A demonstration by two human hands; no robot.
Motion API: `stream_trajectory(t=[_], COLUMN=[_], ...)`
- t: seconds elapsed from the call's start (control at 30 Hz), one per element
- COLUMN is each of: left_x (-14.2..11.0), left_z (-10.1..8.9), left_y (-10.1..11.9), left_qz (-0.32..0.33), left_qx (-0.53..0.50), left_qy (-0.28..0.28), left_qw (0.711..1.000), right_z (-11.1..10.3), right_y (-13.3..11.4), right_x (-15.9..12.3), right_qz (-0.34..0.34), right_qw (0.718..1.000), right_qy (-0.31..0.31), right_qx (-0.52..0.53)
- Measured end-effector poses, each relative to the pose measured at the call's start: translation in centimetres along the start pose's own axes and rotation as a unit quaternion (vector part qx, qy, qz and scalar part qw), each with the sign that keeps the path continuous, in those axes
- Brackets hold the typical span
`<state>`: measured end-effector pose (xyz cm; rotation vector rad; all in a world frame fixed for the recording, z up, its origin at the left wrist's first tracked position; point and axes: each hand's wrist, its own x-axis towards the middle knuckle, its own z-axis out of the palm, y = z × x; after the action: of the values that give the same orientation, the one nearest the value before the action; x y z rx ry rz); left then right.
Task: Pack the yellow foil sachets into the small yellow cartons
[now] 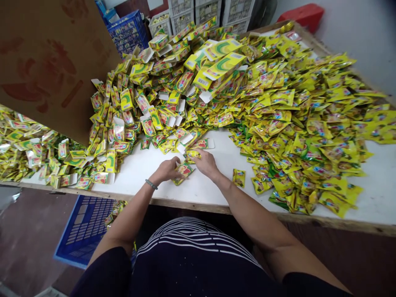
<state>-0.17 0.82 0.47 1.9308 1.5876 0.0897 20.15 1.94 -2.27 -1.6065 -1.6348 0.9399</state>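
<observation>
My left hand (167,170) and my right hand (204,162) meet near the front edge of the white table (213,185). Between them lies a small yellow, green and red carton (184,170), and both hands have their fingers closed on it. A single yellow sachet (239,177) lies flat just right of my right wrist. Behind my hands rises a heap of small open cartons (148,111). To the right spreads a wide pile of yellow sachets (309,123).
A brown cardboard sheet (49,62) stands at the upper left. More cartons (37,152) lie at the left. A blue crate (85,225) sits on the floor at the left. White and blue crates (192,10) stand behind the table; a red object (305,15) at far right.
</observation>
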Motion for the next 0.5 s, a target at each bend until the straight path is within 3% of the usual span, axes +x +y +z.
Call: stream_trajectory(t=[0.1, 0.23, 0.4, 0.5], left_x=[-0.5, -1.0, -1.5, -1.4], left_z=[2.2, 3.0, 2.7, 3.1], left_y=[-0.2, -0.4, -0.1, 0.0], left_qz=[-0.026, -0.027, -0.026, -0.026], left_qx=[-0.188, -0.392, -0.442, -0.451], left_qy=[0.074, 0.134, 0.135, 0.119], left_qw=[0.979, 0.91, 0.887, 0.884], right_z=[-0.4, -0.9, -1.2, -1.2], right_y=[0.2, 0.4, 0.5, 0.4], right_x=[0.2, 0.3, 0.3, 0.2], right_qz=[0.005, -0.021, -0.071, -0.069], right_qw=[0.996, 0.992, 0.992, 0.992], right_qy=[0.037, 0.027, -0.081, -0.105], right_qx=[0.079, 0.126, 0.068, 0.015])
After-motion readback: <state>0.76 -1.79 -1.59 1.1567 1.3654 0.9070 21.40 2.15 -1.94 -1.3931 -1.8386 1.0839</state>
